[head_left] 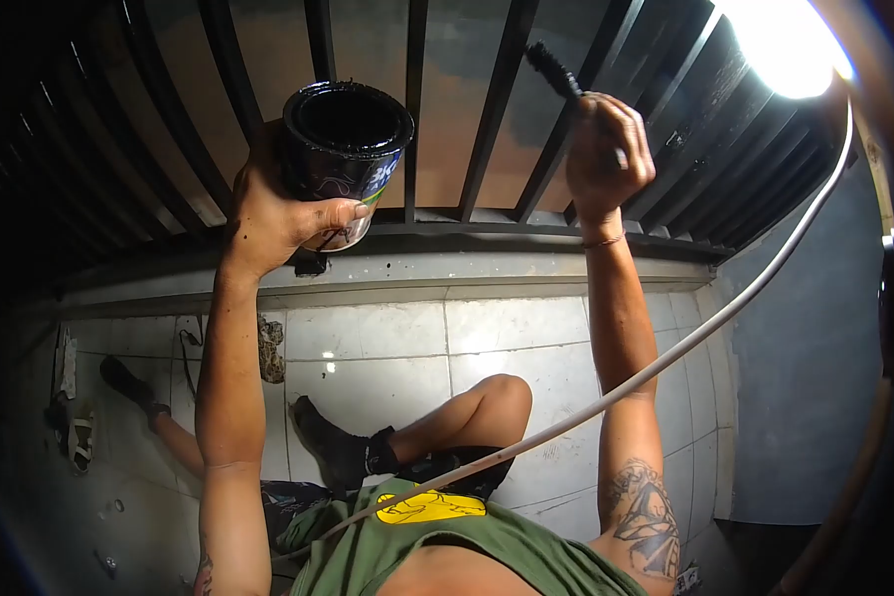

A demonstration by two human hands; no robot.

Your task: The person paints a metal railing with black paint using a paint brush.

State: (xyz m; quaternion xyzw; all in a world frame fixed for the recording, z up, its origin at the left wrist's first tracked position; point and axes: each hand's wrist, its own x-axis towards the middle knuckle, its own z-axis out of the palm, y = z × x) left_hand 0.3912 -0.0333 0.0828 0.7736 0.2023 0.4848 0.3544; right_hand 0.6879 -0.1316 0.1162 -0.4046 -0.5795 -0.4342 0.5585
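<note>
My left hand [273, 221] is wrapped round a paint can [340, 179], thumb across its front. Black paint coats the can's rim and inside, and drips run down its printed label. Higher up on the right, my right hand [611, 159] is closed round a paintbrush [554, 70], whose handle is hidden in the fist. The brush's bristles are black with paint and point up and to the left, overlapping the dark bars of a metal railing [489, 119] in this view.
A white cable [725, 316] hangs in a curve across my right forearm, below a bright lamp [790, 45]. Under the railing runs a pale ledge [417, 266] with black spots. Sandals [81, 437] and a rag-like thing [270, 348] lie on the tiled floor [526, 323].
</note>
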